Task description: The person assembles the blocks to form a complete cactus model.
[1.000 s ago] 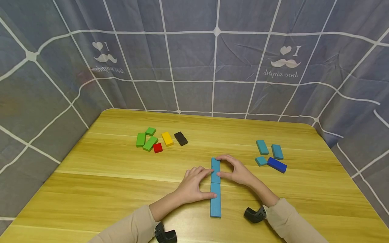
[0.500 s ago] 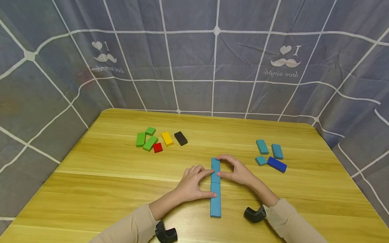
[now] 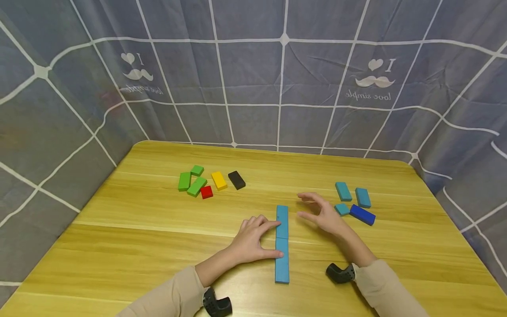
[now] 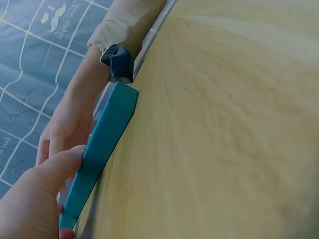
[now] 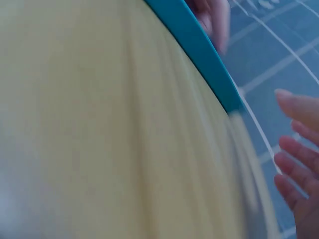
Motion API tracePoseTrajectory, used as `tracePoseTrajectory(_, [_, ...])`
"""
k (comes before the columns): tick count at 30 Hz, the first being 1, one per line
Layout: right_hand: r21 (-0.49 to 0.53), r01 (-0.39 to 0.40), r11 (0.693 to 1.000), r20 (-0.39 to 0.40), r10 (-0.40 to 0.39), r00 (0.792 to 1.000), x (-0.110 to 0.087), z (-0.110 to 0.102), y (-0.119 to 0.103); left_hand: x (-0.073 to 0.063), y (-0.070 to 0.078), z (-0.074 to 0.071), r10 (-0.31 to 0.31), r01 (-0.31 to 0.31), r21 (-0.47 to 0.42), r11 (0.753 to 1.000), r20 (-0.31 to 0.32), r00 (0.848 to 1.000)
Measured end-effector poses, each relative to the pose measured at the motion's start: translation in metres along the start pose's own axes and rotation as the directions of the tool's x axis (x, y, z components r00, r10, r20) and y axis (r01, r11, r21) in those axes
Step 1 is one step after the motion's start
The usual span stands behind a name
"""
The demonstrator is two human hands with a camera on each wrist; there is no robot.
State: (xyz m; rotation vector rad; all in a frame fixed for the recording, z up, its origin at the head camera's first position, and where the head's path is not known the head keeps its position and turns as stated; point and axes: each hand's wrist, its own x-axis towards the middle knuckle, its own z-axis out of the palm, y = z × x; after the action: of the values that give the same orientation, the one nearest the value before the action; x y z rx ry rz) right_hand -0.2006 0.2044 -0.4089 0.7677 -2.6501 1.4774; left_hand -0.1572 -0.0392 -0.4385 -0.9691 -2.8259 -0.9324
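Note:
Two long light-blue blocks lie end to end in a straight row, a far block (image 3: 282, 215) and a near block (image 3: 282, 270). My left hand (image 3: 251, 244) is at the row's left side. Its thumb touches the near block and its index finger the far one, neither curled round them. In the left wrist view the thumb (image 4: 70, 162) rests against the blue row. My right hand (image 3: 326, 215) is apart from the row, to its right, with fingers loosely spread and nothing in them. The right wrist view shows its fingers (image 5: 296, 172) free beside the row.
At the right are several loose pieces: light-blue blocks (image 3: 343, 191) and a dark blue block (image 3: 362, 215). Toward the back left lie green blocks (image 3: 184, 181), a red block (image 3: 206, 192), a yellow block (image 3: 219, 180) and a black block (image 3: 236, 180). A grey curtain (image 3: 253, 79) hangs behind the table.
My right hand has let go of the far light-blue block and moved away to the right. The left hand and the row have stayed in place.

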Motion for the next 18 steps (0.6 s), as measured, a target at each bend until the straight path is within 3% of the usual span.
tracePoseTrajectory(4, [-0.017,-0.021,1.0,-0.072,0.02,0.997,-0.003,-0.021,0.004,-0.001,0.0,0.0,0.006,-0.006,-0.005,1.0,-0.006,1.0])
tracePoseTrajectory(8, [-0.111,-0.02,0.994,-0.104,0.009,0.995,-0.011,-0.043,0.026,-0.001,-0.001,0.001,0.018,-0.018,-0.002,1.0,-0.014,1.0])
tracePoseTrajectory(13, [-0.207,0.004,0.978,-0.097,-0.024,0.995,-0.024,-0.068,0.053,-0.001,-0.001,0.002,0.028,-0.028,0.006,1.0,-0.022,0.999])
tracePoseTrajectory(18, [-0.212,-0.036,0.977,-0.071,0.021,0.997,-0.037,-0.085,0.063,-0.001,-0.001,0.002,0.033,-0.033,0.005,0.999,-0.026,0.999])
